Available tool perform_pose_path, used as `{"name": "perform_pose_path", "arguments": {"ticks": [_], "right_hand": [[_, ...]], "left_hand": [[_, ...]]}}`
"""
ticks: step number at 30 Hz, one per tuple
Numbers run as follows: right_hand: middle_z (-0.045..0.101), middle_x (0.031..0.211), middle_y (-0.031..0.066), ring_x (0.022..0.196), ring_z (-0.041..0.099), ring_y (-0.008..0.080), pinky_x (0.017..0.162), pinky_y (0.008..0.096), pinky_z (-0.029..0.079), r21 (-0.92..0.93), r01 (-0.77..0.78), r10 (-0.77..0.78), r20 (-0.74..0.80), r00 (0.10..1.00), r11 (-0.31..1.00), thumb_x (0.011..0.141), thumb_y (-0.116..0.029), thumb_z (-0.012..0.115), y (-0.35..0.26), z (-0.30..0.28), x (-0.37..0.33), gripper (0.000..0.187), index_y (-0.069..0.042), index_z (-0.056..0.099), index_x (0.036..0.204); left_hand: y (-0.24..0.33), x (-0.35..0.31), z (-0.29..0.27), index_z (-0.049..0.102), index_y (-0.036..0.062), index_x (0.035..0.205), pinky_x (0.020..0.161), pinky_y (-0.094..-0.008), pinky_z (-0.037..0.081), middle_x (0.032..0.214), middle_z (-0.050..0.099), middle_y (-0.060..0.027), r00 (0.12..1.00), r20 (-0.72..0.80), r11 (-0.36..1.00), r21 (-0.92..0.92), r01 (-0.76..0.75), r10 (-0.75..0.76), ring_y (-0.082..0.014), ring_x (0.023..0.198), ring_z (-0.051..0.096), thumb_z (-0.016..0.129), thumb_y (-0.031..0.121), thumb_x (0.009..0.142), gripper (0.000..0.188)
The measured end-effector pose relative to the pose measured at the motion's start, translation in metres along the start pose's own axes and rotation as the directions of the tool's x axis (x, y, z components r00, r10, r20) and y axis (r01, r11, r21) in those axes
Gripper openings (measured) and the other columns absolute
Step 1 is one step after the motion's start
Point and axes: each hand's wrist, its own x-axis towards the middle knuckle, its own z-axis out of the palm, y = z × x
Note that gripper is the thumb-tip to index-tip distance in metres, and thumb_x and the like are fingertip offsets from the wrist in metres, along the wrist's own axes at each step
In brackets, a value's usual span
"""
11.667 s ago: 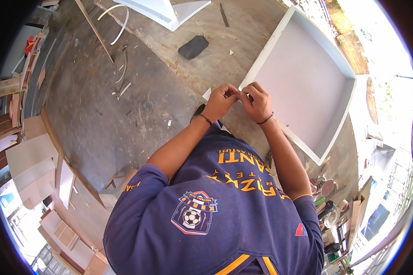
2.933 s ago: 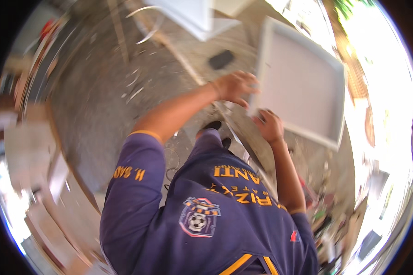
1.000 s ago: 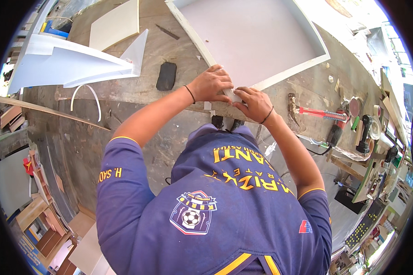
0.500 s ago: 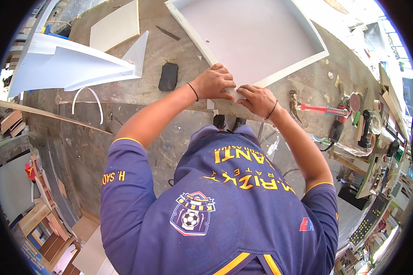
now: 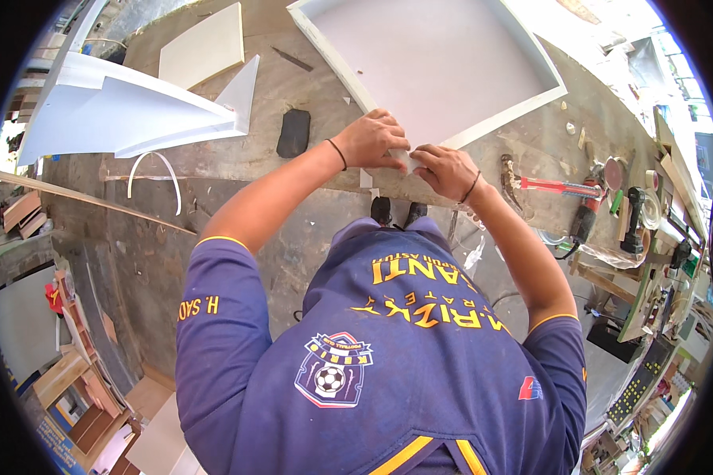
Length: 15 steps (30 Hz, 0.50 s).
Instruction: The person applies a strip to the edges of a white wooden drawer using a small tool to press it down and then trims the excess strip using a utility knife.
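A shallow white box with raised edges (image 5: 503, 119) lies on the worktable, one corner pointing toward me. At that corner my left hand (image 5: 376, 141) is closed over the left edge, its fingers bent around it. My right hand (image 5: 448, 170) grips the same corner from the right, thumb and fingers curled in close to the left hand's. The fingers hide the corner itself, so any small piece between them cannot be made out. Left of my left hand rests a dark, rounded block (image 5: 294, 133).
Right of the box lie a hammer with a red handle (image 5: 550, 187), an angle grinder (image 5: 586, 218) and a black drill (image 5: 633, 222). Leftward are a white angled panel (image 5: 127, 119), a pale board (image 5: 206, 47), a thin blade (image 5: 293, 58) and a curved white strip (image 5: 165, 165).
The view has shifted very slightly. Both hands stay at the box corner, with only a small shift of the right fingers.
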Motion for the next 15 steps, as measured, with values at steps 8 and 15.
{"name": "perform_pose_path", "arguments": {"ticks": [8, 15], "right_hand": [[0.066, 0.108, 0.0079, 0.094, 0.065, 0.0289, 0.079, 0.0398, 0.053, 0.045, -0.010, 0.014, -0.071, 0.997, 0.999, 0.087, -0.024, 0.066, -0.003, 0.006, -0.001, 0.027, -0.007, 0.063, 0.107], [0.065, 0.110, 0.0067, 0.093, 0.066, 0.0278, 0.077, 0.0393, 0.055, -0.040, -0.039, 0.030, -0.192, 0.981, 0.998, 0.086, -0.025, 0.066, -0.008, 0.023, -0.007, 0.028, -0.009, 0.063, 0.108]], "left_hand": [[-0.004, -0.003, 0.010, 0.068, 0.0130, 0.104, 0.110, -0.0461, 0.033, 0.102, 0.067, -0.0022, 0.999, -0.049, 0.999, -0.032, -0.018, 0.016, -0.0202, 0.107, 0.060, 0.065, 0.052, 0.083, 0.045], [0.004, -0.010, 0.024, 0.064, 0.0135, 0.105, 0.112, -0.0476, 0.032, 0.104, 0.061, -0.0014, 0.990, -0.133, 0.983, 0.181, -0.026, 0.050, -0.0203, 0.108, 0.058, 0.063, 0.053, 0.083, 0.045]]}}
